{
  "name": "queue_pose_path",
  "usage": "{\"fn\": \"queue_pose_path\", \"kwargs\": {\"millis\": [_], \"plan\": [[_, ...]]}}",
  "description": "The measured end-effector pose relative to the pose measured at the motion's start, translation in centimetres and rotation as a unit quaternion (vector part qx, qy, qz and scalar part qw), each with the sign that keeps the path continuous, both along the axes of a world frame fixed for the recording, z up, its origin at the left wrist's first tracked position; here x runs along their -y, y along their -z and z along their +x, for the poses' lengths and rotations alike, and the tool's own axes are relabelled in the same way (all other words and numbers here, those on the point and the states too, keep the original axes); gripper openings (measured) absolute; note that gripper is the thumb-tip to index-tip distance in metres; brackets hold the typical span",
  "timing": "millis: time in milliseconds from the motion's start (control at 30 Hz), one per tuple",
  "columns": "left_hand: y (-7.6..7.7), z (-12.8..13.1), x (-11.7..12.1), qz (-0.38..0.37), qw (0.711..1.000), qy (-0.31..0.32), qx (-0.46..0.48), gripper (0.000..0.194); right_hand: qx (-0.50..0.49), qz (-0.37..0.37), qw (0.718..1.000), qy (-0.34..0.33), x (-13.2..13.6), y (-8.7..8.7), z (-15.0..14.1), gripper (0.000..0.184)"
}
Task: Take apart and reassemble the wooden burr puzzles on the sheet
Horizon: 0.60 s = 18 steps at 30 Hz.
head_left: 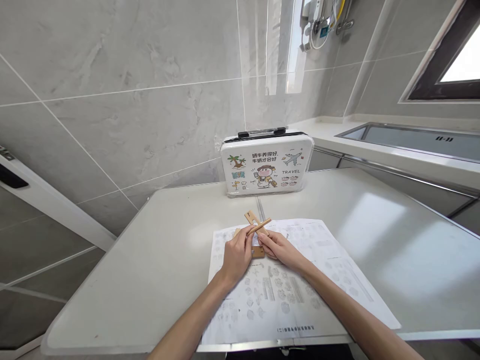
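Note:
My left hand (237,254) and my right hand (276,246) meet over a printed instruction sheet (300,280) on the white table (157,270). Both are closed on small flat wooden pieces (256,223). A thin wooden stick pokes up and to the right from between the fingers, crossing a slotted wooden strip. Another brown piece (258,252) shows under the hands. Which hand holds which piece is hard to tell.
A small white case (267,165) with cartoon travel pictures stands at the table's back edge against the grey tiled wall. A steel sink (412,137) is set in the counter at right. A wall heater with hoses (318,20) hangs above.

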<state>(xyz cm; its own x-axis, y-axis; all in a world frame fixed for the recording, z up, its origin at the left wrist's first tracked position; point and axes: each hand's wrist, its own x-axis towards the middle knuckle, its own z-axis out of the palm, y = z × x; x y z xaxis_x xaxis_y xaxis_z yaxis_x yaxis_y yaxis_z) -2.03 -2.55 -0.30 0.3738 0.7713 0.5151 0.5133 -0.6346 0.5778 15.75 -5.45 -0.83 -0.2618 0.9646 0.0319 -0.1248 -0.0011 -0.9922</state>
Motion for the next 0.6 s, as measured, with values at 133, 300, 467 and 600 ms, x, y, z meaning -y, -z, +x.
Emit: {"fn": "queue_pose_path", "kwargs": {"millis": [133, 300, 467, 600], "plan": [[-0.1, -0.1, 0.0, 0.014, 1.0, -0.004, -0.001, 0.03, 0.016, 0.007, 1.0, 0.006, 0.1, 0.2, -0.2, 0.048], [-0.8, -0.1, 0.1, -0.01, 1.0, 0.007, 0.026, 0.031, -0.044, 0.011, 0.999, 0.015, -0.2, 0.4, -0.1, 0.044], [-1.7, 0.0, -0.6, -0.126, 0.977, -0.039, 0.167, 0.03, -0.108, -0.023, 0.992, 0.054, -0.5, 0.3, 0.4, 0.044], [-1.8, -0.1, -1.3, -0.22, 0.929, -0.056, 0.291, 0.037, -0.138, -0.048, 0.988, 0.052, -0.6, 0.3, 0.4, 0.043]]}}
